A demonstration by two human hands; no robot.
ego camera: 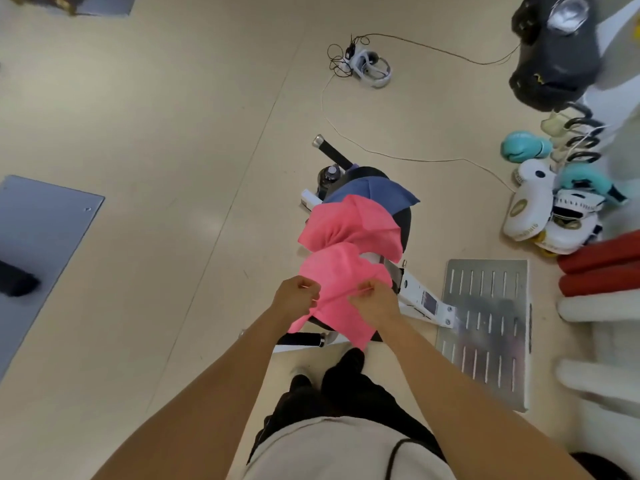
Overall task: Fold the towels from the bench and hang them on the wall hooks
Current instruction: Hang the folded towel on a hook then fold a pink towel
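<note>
We look straight down over our own arms at a pale beige floor point(138, 133). Our left hand point(294, 297) and right hand point(374, 301) meet on the nearest bright pink cloth towel point(341, 278), each with fingers curled and pinching a raised fold along its near edge; the grip of both hands is closed on the fabric, with the two hands just beside each other. This towel drapes over the near end of the black padded desk point(405, 220), and its lower corner hangs down toward our dark shoes point(349, 362).

Beyond it lies a second bright pink cloth towel point(349, 223), bunched and spread across the middle of the same desk, touching the first. Farther still, a dark blue cloth towel point(374, 194) lies at the far end, partly tucked under the second pink one. The desk's white metal frame point(419, 296) shows to the right of our hands, and black cylindrical handles stick out at its near and far ends.

A perforated grey metal plate point(485, 323) lies on the floor to the right. Near the right edge sits a heap of white and teal boxing gloves point(533, 188), with red padded rolls point(602, 265) just below them. A white headset with tangled black cables point(372, 67) lies on the floor well apart from the desk, and a black punching dummy point(554, 53) stands at the upper right.
</note>
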